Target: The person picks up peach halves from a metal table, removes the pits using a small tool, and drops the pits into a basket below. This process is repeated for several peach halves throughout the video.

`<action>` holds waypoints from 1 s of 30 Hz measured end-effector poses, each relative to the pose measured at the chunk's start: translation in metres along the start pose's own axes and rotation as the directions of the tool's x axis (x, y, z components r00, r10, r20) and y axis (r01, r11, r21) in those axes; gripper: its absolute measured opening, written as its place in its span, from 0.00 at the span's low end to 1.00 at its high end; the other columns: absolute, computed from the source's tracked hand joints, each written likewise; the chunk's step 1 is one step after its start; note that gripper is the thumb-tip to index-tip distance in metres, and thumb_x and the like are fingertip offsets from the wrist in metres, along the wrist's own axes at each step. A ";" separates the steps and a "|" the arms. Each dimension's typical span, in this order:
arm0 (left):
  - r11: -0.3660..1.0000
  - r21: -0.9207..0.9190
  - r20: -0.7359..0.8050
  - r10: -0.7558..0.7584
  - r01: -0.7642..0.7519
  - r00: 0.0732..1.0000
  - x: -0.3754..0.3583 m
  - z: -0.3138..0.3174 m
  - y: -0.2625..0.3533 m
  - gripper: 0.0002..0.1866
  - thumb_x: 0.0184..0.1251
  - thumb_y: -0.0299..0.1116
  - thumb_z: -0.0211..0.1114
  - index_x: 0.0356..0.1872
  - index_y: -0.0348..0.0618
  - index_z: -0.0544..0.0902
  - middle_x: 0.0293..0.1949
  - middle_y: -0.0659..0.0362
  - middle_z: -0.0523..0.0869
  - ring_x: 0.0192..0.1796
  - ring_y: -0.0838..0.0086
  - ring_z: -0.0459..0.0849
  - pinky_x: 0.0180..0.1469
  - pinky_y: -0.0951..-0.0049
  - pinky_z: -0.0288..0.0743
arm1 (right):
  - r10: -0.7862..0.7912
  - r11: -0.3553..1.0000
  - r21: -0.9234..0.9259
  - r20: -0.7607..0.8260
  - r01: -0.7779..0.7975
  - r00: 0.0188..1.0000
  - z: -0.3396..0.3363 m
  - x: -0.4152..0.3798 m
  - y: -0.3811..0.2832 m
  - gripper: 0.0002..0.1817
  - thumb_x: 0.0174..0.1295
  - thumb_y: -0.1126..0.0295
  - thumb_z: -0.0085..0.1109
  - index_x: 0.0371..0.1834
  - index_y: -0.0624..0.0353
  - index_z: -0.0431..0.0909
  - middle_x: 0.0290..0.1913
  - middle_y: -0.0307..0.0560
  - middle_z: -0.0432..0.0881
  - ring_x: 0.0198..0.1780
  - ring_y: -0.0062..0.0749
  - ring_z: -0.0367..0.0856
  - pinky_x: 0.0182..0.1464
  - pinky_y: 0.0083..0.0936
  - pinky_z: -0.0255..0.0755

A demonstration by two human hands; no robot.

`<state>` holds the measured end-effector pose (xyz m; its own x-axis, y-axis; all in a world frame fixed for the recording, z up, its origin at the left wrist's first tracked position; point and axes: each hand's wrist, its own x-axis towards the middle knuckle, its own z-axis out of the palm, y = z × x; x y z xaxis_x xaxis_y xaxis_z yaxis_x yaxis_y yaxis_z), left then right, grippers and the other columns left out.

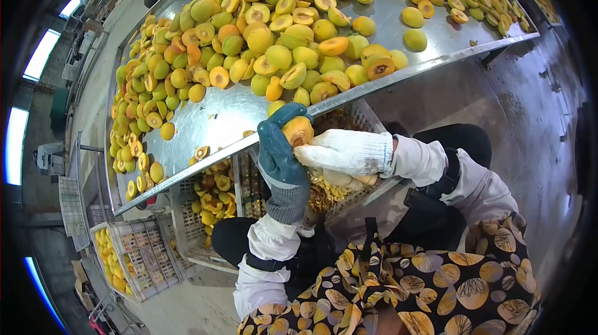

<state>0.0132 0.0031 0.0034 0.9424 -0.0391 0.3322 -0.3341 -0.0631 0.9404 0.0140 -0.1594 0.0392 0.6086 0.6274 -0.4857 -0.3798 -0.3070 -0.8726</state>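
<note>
left hand (280, 151): teal coated glove (274, 148), grey knit cuff (288, 203) | right hand (349, 153): white knit glove (358, 148) | sleeves (418, 162): off-white — black forearm bands (450, 173) | garment (436, 285): black — tan, yellowish ovals (472, 292) | legwear (458, 137): black

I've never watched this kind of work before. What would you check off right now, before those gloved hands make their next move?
1. Fruit secure: ok, the left hand has its fingers wrapped around it.
2. Both hands gloved: ok, a teal-coated glove on the left, a white one on the right hand.
3. Right hand in position: ok, its fingertips are at the fruit.
4. Blade or tool in the right hand: cannot tell, the glove hides its grip.
5. Stone out of the held fruit: cannot tell, too little of its inside shows.
6. More fruit within view: ok, a large pile lies on the metal table.
</note>
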 end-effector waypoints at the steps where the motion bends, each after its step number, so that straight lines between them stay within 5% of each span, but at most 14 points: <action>1: 0.999 -0.007 0.024 -0.033 0.034 0.999 0.002 -0.001 0.002 0.31 0.85 0.52 0.36 0.53 0.33 0.79 0.52 0.49 0.84 0.51 0.64 0.84 0.57 0.65 0.77 | -0.026 0.999 -0.027 -0.004 0.025 1.000 -0.001 0.003 0.004 0.35 0.72 0.35 0.43 0.29 0.60 0.78 0.15 0.43 0.74 0.11 0.28 0.74 0.14 0.24 0.68; 6: 0.993 0.109 0.242 -0.074 0.049 0.967 0.013 -0.016 0.001 0.32 0.84 0.53 0.39 0.47 0.32 0.82 0.42 0.51 0.87 0.44 0.68 0.85 0.53 0.69 0.79 | -0.274 0.933 -0.252 -0.040 0.256 0.961 -0.008 0.023 0.026 0.35 0.71 0.36 0.45 0.27 0.60 0.80 0.17 0.50 0.79 0.18 0.39 0.82 0.23 0.33 0.76; 7: 0.988 0.153 0.299 -0.072 0.027 0.952 0.015 -0.022 0.002 0.32 0.84 0.53 0.40 0.46 0.32 0.83 0.40 0.52 0.88 0.42 0.69 0.86 0.52 0.70 0.79 | -0.344 0.853 -0.445 -0.083 0.274 0.935 -0.008 0.021 0.027 0.34 0.70 0.36 0.47 0.29 0.59 0.81 0.19 0.52 0.80 0.21 0.43 0.83 0.25 0.35 0.77; 9: 0.952 0.012 0.270 -0.297 0.305 0.916 0.015 -0.037 -0.006 0.31 0.84 0.54 0.43 0.45 0.32 0.84 0.39 0.53 0.88 0.41 0.70 0.86 0.51 0.71 0.79 | -0.502 0.584 -0.774 -0.109 0.244 0.858 -0.010 0.014 0.022 0.32 0.69 0.37 0.50 0.32 0.58 0.83 0.21 0.55 0.82 0.25 0.50 0.85 0.30 0.40 0.79; 10: 0.900 -0.059 0.271 -0.401 0.431 0.875 0.017 -0.048 -0.010 0.31 0.83 0.54 0.44 0.44 0.33 0.85 0.38 0.53 0.89 0.41 0.71 0.86 0.50 0.72 0.79 | -0.464 0.583 -0.787 -0.120 0.201 0.878 -0.006 0.008 0.014 0.30 0.67 0.38 0.53 0.35 0.56 0.85 0.23 0.58 0.83 0.27 0.57 0.84 0.32 0.44 0.79; 12: 0.963 0.062 0.138 -0.269 0.263 0.953 0.010 -0.090 -0.004 0.25 0.82 0.49 0.50 0.46 0.34 0.85 0.40 0.55 0.89 0.39 0.72 0.86 0.48 0.73 0.80 | -0.562 0.461 -0.868 -0.125 0.185 0.817 0.001 0.012 0.030 0.28 0.66 0.40 0.57 0.33 0.58 0.83 0.20 0.55 0.81 0.24 0.52 0.84 0.28 0.43 0.79; 13: 0.921 0.337 0.109 -0.243 0.194 0.964 0.011 -0.121 -0.001 0.22 0.82 0.45 0.50 0.46 0.36 0.85 0.38 0.55 0.89 0.37 0.72 0.86 0.45 0.70 0.81 | -0.524 0.447 -0.885 -0.138 0.133 0.841 0.003 0.011 0.033 0.30 0.65 0.38 0.55 0.32 0.58 0.84 0.23 0.55 0.83 0.26 0.53 0.85 0.30 0.44 0.80; 14: 0.684 0.701 0.282 -0.005 -0.203 0.959 0.005 -0.169 -0.028 0.22 0.82 0.46 0.48 0.46 0.38 0.86 0.35 0.52 0.88 0.35 0.67 0.86 0.44 0.66 0.81 | -0.458 0.469 -0.879 -0.159 0.085 0.874 0.002 0.012 0.038 0.29 0.64 0.38 0.56 0.31 0.58 0.83 0.22 0.55 0.83 0.26 0.52 0.85 0.29 0.45 0.79; 15: 0.460 0.843 -0.048 -0.450 0.278 0.892 0.011 -0.186 -0.012 0.23 0.79 0.47 0.51 0.48 0.37 0.85 0.37 0.47 0.87 0.35 0.58 0.86 0.45 0.60 0.81 | -0.364 0.468 -0.883 -0.209 -0.016 0.908 0.002 0.014 0.044 0.30 0.64 0.38 0.56 0.35 0.59 0.83 0.23 0.55 0.83 0.27 0.52 0.86 0.29 0.45 0.79; 16: 0.264 0.891 -0.216 -0.466 0.368 0.858 0.015 -0.194 -0.016 0.19 0.75 0.43 0.60 0.49 0.35 0.84 0.38 0.46 0.88 0.44 0.58 0.88 0.51 0.61 0.80 | -0.325 0.473 -0.880 -0.221 -0.045 0.920 0.001 0.015 0.049 0.30 0.64 0.38 0.55 0.36 0.60 0.82 0.23 0.54 0.83 0.27 0.52 0.86 0.29 0.45 0.79; 19: 0.185 0.956 -0.171 -0.273 0.227 0.947 0.043 -0.159 -0.002 0.23 0.73 0.51 0.58 0.53 0.42 0.85 0.50 0.42 0.86 0.51 0.51 0.86 0.55 0.56 0.78 | -0.340 0.521 -0.854 -0.203 0.004 0.918 0.007 0.019 0.058 0.31 0.64 0.38 0.55 0.40 0.61 0.81 0.23 0.54 0.83 0.27 0.52 0.85 0.29 0.46 0.78; 22: 0.513 0.858 0.096 -0.170 0.005 0.981 0.099 -0.104 -0.073 0.24 0.69 0.52 0.63 0.58 0.49 0.83 0.54 0.45 0.85 0.55 0.51 0.84 0.59 0.59 0.77 | -0.367 0.483 -0.875 -0.196 0.006 0.909 0.008 0.017 0.063 0.29 0.64 0.40 0.57 0.37 0.60 0.82 0.22 0.53 0.83 0.26 0.53 0.85 0.29 0.47 0.77; 25: 0.373 0.921 0.222 -0.265 -0.113 0.938 0.137 -0.054 -0.083 0.31 0.60 0.46 0.72 0.63 0.47 0.79 0.53 0.45 0.84 0.61 0.50 0.81 0.61 0.57 0.76 | -0.343 0.470 -0.882 -0.226 -0.042 0.912 -0.001 0.013 0.060 0.27 0.64 0.41 0.58 0.34 0.58 0.83 0.21 0.53 0.82 0.26 0.53 0.85 0.28 0.47 0.77; 30: 0.324 0.937 0.237 -0.308 -0.133 0.921 0.142 -0.089 -0.084 0.31 0.56 0.42 0.75 0.62 0.47 0.79 0.54 0.47 0.83 0.59 0.51 0.81 0.61 0.57 0.77 | -0.481 0.433 -0.901 -0.243 -0.013 0.842 -0.010 0.006 0.071 0.28 0.62 0.41 0.61 0.28 0.60 0.80 0.14 0.52 0.77 0.19 0.49 0.82 0.20 0.45 0.74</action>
<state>0.1762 0.0920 -0.0225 0.9675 -0.2529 -0.0008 -0.2480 -0.9495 0.1923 -0.0024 -0.1850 -0.0257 0.8647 0.5022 -0.0015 0.4557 -0.7859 -0.4179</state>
